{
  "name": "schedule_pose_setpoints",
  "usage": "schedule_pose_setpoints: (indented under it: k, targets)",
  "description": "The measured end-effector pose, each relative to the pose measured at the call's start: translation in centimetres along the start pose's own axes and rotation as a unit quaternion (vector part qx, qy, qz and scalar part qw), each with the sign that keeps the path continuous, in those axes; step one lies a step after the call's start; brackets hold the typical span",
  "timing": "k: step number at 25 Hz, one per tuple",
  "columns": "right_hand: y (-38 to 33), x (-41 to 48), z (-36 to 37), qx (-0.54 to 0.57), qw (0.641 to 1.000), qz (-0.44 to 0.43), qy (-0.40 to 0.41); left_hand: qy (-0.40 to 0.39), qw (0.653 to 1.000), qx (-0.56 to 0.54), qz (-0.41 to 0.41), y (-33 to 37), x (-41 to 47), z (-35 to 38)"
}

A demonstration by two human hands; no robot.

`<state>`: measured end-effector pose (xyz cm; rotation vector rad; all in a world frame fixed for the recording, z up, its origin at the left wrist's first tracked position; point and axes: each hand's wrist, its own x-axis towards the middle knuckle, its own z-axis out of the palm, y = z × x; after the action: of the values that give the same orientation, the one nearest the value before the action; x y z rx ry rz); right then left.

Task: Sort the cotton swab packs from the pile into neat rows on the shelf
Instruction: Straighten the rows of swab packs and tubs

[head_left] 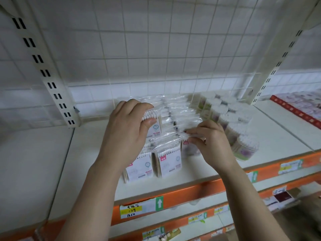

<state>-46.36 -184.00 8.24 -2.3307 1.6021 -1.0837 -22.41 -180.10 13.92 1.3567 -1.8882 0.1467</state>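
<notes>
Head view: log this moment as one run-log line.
left hand grips cotton swab pack | right hand pinches row pack by its wrap | shelf: rows upright | round swab tubs at right

The cotton swab packs [171,161] sit in clear, shiny, crinkly plastic with paper cards. The shelf [90,153] looks smooth, matt and painted. The wire grid [156,49] is thin white metal.

Red boxes [295,110] lie far right, a wire grid [156,49] stands behind, price labels [132,210] in front.

The left hand [126,131] and right hand [211,145] partly hide the swab packs [171,161]; red boxes [293,110] run off the right edge.
</notes>
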Motion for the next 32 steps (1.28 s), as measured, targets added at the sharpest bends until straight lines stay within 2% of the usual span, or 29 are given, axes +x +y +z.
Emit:
schedule_pose_setpoints:
  k: [4,10,15,19,25,32]
  targets:
    - [0.7,1.1,0.1,0.034,0.999,-0.006,-0.016,0.013,1.000,0.005,-0.016,1.5,-0.4,0.2]
    - [1.8,1.2,-2.0,0.053,0.999,-0.002,-0.007,0.012,0.999,-0.044,-0.023,5.9,-0.3,1.7]
    - [3.3,0.8,-5.2,0.060,0.997,-0.030,0.031,-0.034,0.997,-0.068,-0.013,8.8,-0.5,5.6]
    - [4.4,0.6,-6.9,0.078,0.996,-0.034,0.036,-0.065,0.997,-0.045,-0.022,9.4,-1.3,8.4]
    - [5.1,0.2,-7.1,0.101,0.993,-0.049,0.018,-0.081,0.992,0.087,-0.036,9.6,-2.4,10.5]
    - [5.4,0.3,-6.7,0.102,0.993,-0.050,0.006,-0.070,0.992,0.093,-0.044,9.4,-2.1,10.9]
